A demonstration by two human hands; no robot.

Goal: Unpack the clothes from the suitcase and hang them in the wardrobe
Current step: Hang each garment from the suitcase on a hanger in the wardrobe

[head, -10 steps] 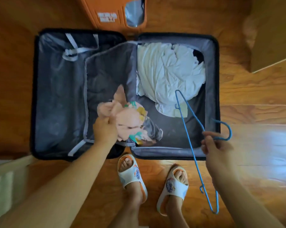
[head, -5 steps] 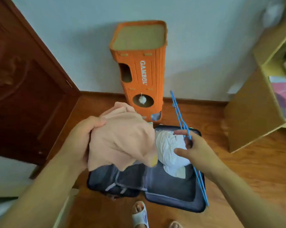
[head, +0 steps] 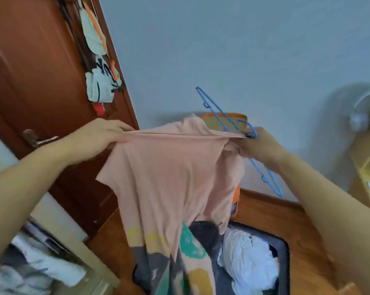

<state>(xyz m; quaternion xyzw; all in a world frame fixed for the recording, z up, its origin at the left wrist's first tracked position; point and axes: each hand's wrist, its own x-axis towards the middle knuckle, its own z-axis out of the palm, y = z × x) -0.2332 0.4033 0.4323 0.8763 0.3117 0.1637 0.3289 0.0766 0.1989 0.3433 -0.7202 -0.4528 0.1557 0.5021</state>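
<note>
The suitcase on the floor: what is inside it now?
Inside the suitcase a crumpled white garment is visible. The pink shirt, held up by both hands, covers the left part, so anything there cannot be seen.

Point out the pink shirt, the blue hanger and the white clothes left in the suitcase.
pink shirt (head: 169, 177): head view, middle of the hanging fabric.
blue hanger (head: 217, 109): head view, upper wire arm.
white clothes (head: 247, 258): head view, middle of the crumpled pile.

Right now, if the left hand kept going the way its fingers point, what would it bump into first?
Probably the right hand. The left hand points along the stretched edge of the pink shirt that both grip, with only cloth between. Depth is hard to judge.
</note>
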